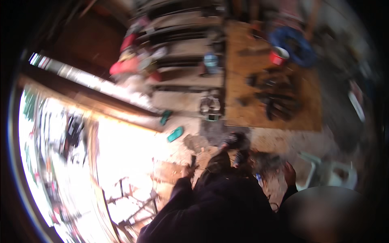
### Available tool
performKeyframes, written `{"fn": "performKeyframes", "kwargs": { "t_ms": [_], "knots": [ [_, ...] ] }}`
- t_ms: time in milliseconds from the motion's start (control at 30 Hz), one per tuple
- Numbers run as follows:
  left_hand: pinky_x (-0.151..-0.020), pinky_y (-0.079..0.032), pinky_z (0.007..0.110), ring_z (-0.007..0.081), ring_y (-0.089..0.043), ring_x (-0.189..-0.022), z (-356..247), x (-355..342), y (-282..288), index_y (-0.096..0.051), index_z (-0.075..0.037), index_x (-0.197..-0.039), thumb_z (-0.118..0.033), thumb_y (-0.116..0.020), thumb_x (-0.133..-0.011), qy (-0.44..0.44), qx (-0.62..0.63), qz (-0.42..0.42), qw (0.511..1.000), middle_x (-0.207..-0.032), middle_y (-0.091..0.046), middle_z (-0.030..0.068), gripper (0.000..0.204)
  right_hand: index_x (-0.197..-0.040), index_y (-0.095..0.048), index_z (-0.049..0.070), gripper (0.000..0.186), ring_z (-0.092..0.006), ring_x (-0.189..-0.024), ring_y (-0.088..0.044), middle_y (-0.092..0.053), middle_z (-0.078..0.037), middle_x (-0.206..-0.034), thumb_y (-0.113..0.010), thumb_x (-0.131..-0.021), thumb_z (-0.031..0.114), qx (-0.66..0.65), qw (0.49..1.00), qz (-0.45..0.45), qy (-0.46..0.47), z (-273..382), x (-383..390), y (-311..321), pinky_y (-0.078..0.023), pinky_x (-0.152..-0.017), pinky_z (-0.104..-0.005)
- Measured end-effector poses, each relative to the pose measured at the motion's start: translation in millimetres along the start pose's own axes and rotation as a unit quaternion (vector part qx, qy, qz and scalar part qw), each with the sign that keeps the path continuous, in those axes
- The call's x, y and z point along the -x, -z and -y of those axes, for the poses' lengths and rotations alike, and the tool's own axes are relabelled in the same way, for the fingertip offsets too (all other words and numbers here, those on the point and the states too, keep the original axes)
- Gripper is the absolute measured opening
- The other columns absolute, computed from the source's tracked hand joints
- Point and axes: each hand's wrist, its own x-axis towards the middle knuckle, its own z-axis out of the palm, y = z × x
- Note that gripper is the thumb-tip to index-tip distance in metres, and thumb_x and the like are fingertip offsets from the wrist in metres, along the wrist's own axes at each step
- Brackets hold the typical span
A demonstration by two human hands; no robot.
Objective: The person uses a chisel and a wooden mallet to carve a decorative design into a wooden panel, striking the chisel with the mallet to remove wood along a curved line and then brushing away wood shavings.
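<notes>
Cluttered workshop, wooden board (271,81) strewn with dark tools (275,99), stacked timber (182,44), dusty floor (283,139)

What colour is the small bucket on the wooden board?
Red, with a pale rim; the bucket shows in the head view, though blurred.

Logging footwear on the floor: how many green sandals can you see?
2. One green sandal lies on the dusty floor near the bright doorway; the other sandal lies just above it, beside the wooden threshold beam. Blur may hide more.
</notes>
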Motion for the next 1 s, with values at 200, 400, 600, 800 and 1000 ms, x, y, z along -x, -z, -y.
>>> {"fn": "performKeyframes", "kwargs": {
  "t_ms": [200,400,600,800,1000],
  "knots": [
    [-0.08,-0.057,0.042,0.0282,-0.076,-0.089,188.9,252.1,11.1,-0.083,-0.011,-0.102,-0.05,-0.083,-0.075,0.23,-0.12,-0.004,0.966,-0.09,-0.078,0.015,0.047,-0.129,-0.067,0.0,0.042,-0.0275,-0.113,-0.067,-0.072,-0.014,-0.119,-0.065,-0.103,0.032,0.039,0.935,0.292,-0.199,-21.1,23.3,-40.3,-0.052,-0.098,-0.0426],
    [-0.078,-0.058,0.042,0.0289,-0.076,-0.084,233.9,338.0,-57.5,-0.077,-0.001,-0.112,-0.041,-0.082,-0.078,0.298,0.138,-0.168,0.929,-0.089,-0.077,0.0165,0.052,-0.147,-0.056,0.002,0.053,-0.0286,-0.127,-0.063,-0.064,-0.015,-0.14,-0.065,-0.106,0.033,0.118,0.892,0.431,-0.063,13.7,-11.8,-123.7,-0.054,-0.103,-0.0428],
    [-0.067,-0.059,0.038,0.0218,-0.077,-0.076,287.8,368.3,-70.2,-0.075,-0.003,-0.105,-0.035,-0.081,-0.082,0.292,0.126,-0.329,0.889,-0.086,-0.078,0.0123,0.04,-0.149,-0.057,0.006,0.047,-0.0233,-0.095,-0.072,-0.069,-0.014,-0.129,-0.063,-0.107,0.027,0.093,0.895,0.432,-0.067,105.6,-6.4,-177.5,-0.059,-0.081,-0.0407],
    [-0.085,-0.058,0.047,0.0362,-0.074,-0.097,395.5,386.6,-74.8,-0.074,-0.004,-0.121,-0.033,-0.082,-0.076,0.199,0.333,-0.336,0.858,-0.098,-0.077,0.021,0.054,-0.143,-0.058,0.0,0.049,-0.0235,-0.091,-0.073,-0.071,-0.014,-0.121,-0.068,-0.104,0.026,0.204,0.879,0.43,0.016,121.2,0.5,-238.0,-0.059,-0.076,-0.0366],
    [-0.085,-0.056,0.043,0.0344,-0.073,-0.096,496.5,399.7,-78.0,-0.073,-0.004,-0.118,-0.042,-0.082,-0.081,0.158,0.165,-0.3,0.926,-0.1,-0.076,0.0195,0.054,-0.134,-0.063,0.001,0.042,-0.0244,-0.084,-0.071,-0.072,-0.011,-0.105,-0.069,-0.103,0.028,0.295,0.808,0.495,0.124,206.7,101.5,-277.9,-0.057,-0.072,-0.0381]
  ]
}}
